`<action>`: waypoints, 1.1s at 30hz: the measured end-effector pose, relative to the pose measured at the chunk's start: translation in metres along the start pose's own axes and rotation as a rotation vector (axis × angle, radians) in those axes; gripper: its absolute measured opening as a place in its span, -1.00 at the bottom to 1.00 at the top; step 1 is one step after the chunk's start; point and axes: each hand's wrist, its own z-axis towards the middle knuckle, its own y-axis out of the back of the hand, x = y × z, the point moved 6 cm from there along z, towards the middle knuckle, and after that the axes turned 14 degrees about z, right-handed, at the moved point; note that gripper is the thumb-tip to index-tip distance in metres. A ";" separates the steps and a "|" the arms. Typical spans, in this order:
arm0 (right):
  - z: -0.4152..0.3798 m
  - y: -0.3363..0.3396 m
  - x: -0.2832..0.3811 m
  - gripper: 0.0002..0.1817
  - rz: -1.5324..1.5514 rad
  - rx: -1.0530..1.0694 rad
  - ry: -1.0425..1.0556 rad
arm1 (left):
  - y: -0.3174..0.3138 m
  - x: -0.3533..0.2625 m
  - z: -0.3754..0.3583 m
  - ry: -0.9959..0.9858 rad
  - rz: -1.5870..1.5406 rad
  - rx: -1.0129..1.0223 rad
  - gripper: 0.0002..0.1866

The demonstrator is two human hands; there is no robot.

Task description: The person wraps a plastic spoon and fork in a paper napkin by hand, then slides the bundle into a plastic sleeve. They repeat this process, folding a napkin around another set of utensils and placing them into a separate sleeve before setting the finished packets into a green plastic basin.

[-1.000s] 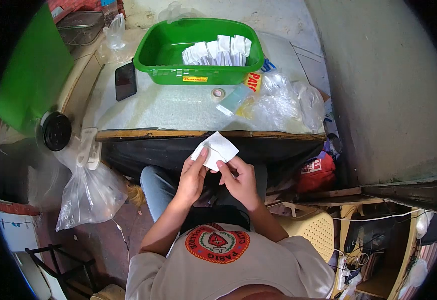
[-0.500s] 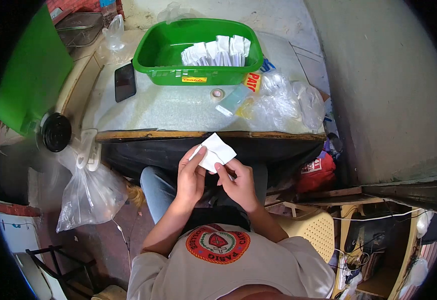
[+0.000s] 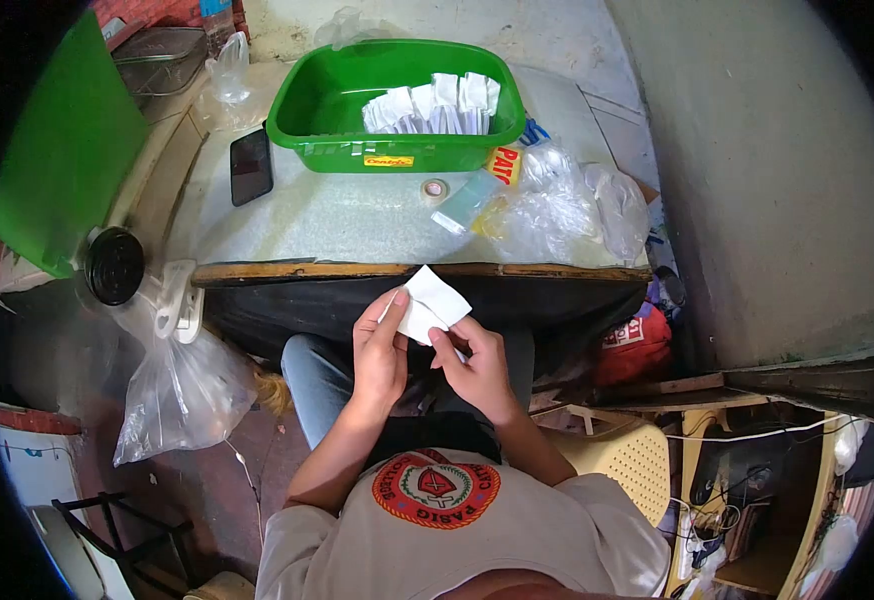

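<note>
A white folded paper (image 3: pixel 435 297) is held between both hands, above my lap and just in front of the table edge. My left hand (image 3: pixel 380 345) grips its left side, thumb on top. On its lower right, my right hand (image 3: pixel 472 362) pinches it with the thumb over the surface. The fingers behind the paper are partly hidden. Farther back, a green basin (image 3: pixel 327 150) stands on the table, with several white folded paper bundles (image 3: pixel 444 105) lined up inside its right part.
On the table (image 3: pixel 307 228) lie a black phone (image 3: pixel 251 167), a roll of tape (image 3: pixel 435 188), clear plastic bags (image 3: pixel 557 200) and blue-handled scissors (image 3: pixel 534 130). A clear bag (image 3: pixel 182 385) hangs at the left edge. A wall (image 3: pixel 777 180) rises on the right.
Both hands keep their hold on the white paper and have barely moved. The view has shifted very slightly; everything on the table stays in place.
</note>
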 end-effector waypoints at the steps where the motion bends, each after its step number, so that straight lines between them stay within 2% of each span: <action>1: 0.001 -0.001 -0.001 -0.77 0.063 -0.006 -0.024 | 0.001 0.001 0.000 -0.010 0.009 -0.021 -0.74; 5: 0.002 -0.001 -0.006 -0.75 0.185 -0.016 -0.123 | 0.001 0.000 -0.002 -0.054 0.064 -0.010 -0.76; 9: 0.003 -0.001 -0.015 -0.76 0.188 0.004 -0.133 | 0.001 -0.001 -0.003 -0.100 0.127 -0.024 -0.75; 14: 0.005 -0.002 -0.013 -0.74 0.351 -0.003 -0.126 | 0.001 0.001 -0.003 -0.106 0.191 -0.031 -0.71; 18: 0.007 0.002 -0.020 -0.71 0.356 -0.002 -0.102 | 0.002 0.004 -0.005 -0.088 0.220 -0.010 -0.72; 20: 0.009 0.004 -0.022 -0.73 0.250 0.028 -0.184 | 0.001 0.005 -0.005 -0.098 0.239 -0.004 -0.71; 23: 0.010 0.009 -0.028 -0.77 0.098 0.077 -0.161 | 0.002 0.005 -0.005 -0.111 0.259 -0.002 -0.71; 27: 0.009 0.004 -0.023 -0.80 0.158 0.022 -0.100 | -0.007 0.000 -0.006 -0.130 0.252 0.054 -0.68; 29: 0.009 0.003 -0.023 -0.78 0.162 0.014 -0.104 | -0.020 -0.005 -0.009 -0.072 0.154 0.051 -0.63; 33: 0.008 0.003 -0.019 -0.78 0.144 0.024 -0.100 | -0.008 0.015 -0.006 -0.013 0.159 0.069 -0.64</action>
